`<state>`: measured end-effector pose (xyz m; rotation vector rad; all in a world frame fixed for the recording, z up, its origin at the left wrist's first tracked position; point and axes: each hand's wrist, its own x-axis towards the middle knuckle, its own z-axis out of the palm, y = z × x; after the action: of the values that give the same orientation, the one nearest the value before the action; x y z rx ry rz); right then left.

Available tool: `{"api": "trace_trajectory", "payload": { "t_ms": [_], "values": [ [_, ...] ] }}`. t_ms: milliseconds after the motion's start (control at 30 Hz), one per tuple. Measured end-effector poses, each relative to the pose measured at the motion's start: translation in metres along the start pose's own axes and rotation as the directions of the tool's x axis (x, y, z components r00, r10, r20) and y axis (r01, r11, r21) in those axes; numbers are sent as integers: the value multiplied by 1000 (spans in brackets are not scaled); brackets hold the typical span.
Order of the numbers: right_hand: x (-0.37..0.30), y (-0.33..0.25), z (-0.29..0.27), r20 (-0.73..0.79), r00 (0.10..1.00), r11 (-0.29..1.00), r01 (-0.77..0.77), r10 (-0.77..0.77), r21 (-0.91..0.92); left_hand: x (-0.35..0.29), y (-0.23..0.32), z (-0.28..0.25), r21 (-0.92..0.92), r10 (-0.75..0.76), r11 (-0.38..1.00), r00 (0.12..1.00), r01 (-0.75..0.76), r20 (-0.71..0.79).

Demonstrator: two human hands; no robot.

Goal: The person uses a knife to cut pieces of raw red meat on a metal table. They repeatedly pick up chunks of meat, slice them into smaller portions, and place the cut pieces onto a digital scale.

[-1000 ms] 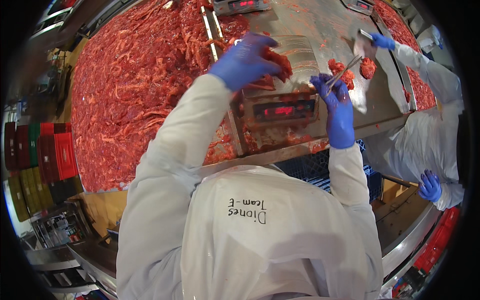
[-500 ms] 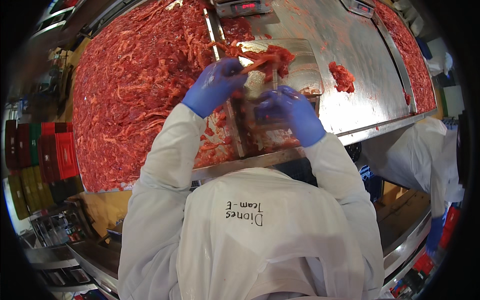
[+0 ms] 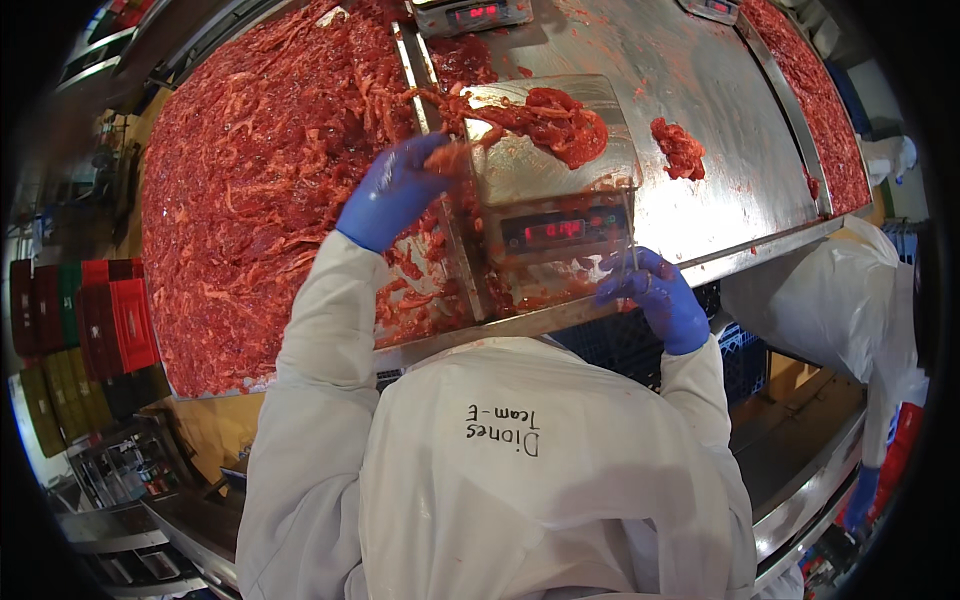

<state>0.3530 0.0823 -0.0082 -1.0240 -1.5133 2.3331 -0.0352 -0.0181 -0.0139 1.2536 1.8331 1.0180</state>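
Observation:
Over the metal divider, my left hand [image 3: 390, 195], in a blue glove, pinches a small piece of raw red meat [image 3: 448, 158], blurred by motion. To its right, a flat scale [image 3: 495, 190] with a lit red display carries a clump of raw meat [image 3: 570, 130]; a stringy strand runs from the clump to the divider. My right hand [image 3: 660, 300], also gloved in blue, is beyond the scale's near right corner, at the table's front edge. Its fingers are closed around a thin, pale, upright tool [image 3: 632, 225]; whether it is a knife I cannot tell.
A wide heap of raw meat strips [image 3: 270, 190] fills the left side. A separate meat piece [image 3: 678, 150] lies on the steel table [image 3: 740, 130]. Another scale [image 3: 472, 14] stands at the far side. At right, a co-worker in white [image 3: 810, 290] stands beside the table.
My right hand has moved right and toward me with the thin tool, uncovering the scale's display. My left hand has drawn left, off the scale. The meat clump now lies on the scale.

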Motion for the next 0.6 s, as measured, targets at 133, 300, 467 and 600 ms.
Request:
{"api": "trace_trajectory", "payload": {
  "t_ms": [133, 300, 467, 600],
  "values": [
    [14, -12, 12, -26, 994, 984, 112, -109, 137, 24, 80, 26, -296, 74, 955, 985, -24, 157],
    [6, -9, 3, -114, 990, 997, 82, -83, -15, 22, 57, -9, 99, -65, 993, 997, 61, 34],
    [7, -4, -31, -373, 927, 993, -3, -40, -114, 3, -40, -65, 227, -186, 941, 943, 252, -277],
    [34, -60, 9, -161, 949, 959, 253, -272, -127, 50, -16, -34, 519, 405, 829, 864, -208, -300]
  ]
}}
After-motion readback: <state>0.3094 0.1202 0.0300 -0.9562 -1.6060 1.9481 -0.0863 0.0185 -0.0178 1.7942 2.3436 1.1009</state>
